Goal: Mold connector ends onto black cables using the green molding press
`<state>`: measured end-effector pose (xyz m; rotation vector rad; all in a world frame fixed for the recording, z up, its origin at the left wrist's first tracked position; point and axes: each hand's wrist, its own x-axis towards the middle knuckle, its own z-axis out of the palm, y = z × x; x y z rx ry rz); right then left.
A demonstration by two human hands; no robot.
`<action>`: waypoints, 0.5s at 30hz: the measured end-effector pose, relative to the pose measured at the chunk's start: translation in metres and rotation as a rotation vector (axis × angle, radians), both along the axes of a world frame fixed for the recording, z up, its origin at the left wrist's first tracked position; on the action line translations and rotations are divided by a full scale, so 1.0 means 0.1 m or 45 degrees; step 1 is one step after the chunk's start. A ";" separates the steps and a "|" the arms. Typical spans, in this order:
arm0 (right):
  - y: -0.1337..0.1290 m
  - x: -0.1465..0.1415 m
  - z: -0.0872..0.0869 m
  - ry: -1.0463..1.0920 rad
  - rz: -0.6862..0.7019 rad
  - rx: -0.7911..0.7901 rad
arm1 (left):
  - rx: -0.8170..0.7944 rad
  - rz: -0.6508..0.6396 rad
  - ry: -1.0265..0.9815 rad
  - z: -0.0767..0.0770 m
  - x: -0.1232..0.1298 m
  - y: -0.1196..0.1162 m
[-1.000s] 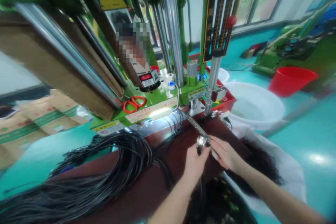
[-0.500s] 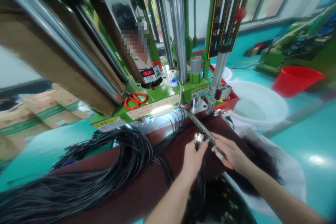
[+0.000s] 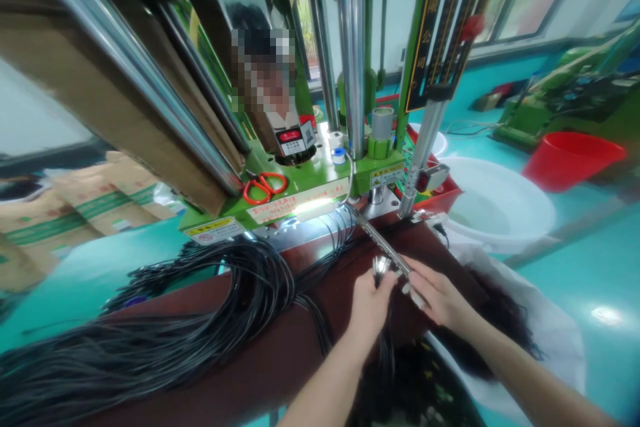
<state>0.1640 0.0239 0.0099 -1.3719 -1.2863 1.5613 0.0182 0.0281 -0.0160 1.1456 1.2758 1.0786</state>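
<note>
My left hand is closed around a bundle of black cables whose bright metal connector ends stick up above the thumb. The cables' lengths hang below that hand. Its thumb and fingertips come close to a narrow slotted metal bar, beside small pale pieces at the bar's near end. My right hand grips this near end from the right, fingers along the edge. The far end of the bar rests by the lit front of the green press. Exact fingertip contact is too blurred to tell.
Loops of black cable cover the left of the brown table. Orange-handled scissors lie on the press. To the right stand a white basin, a red bucket and a white sack of dark strands.
The view has turned slightly left, so the scene sits a little further right. Both hands stay at the bar's near end, with only small finger shifts.
</note>
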 end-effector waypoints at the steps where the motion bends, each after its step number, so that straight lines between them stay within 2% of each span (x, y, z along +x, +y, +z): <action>1: 0.00 0.00 0.01 0.028 -0.035 -0.049 | 0.001 0.045 -0.015 0.01 -0.01 0.00; 6: 0.00 0.01 0.06 0.158 -0.177 -0.138 | 0.026 0.238 -0.120 0.04 -0.02 -0.01; 10: -0.01 0.03 0.08 0.221 -0.147 -0.149 | -0.075 0.152 -0.201 0.09 0.00 -0.01; 15: -0.01 0.05 0.08 0.167 -0.029 -0.065 | -0.154 0.019 -0.150 0.15 0.00 0.02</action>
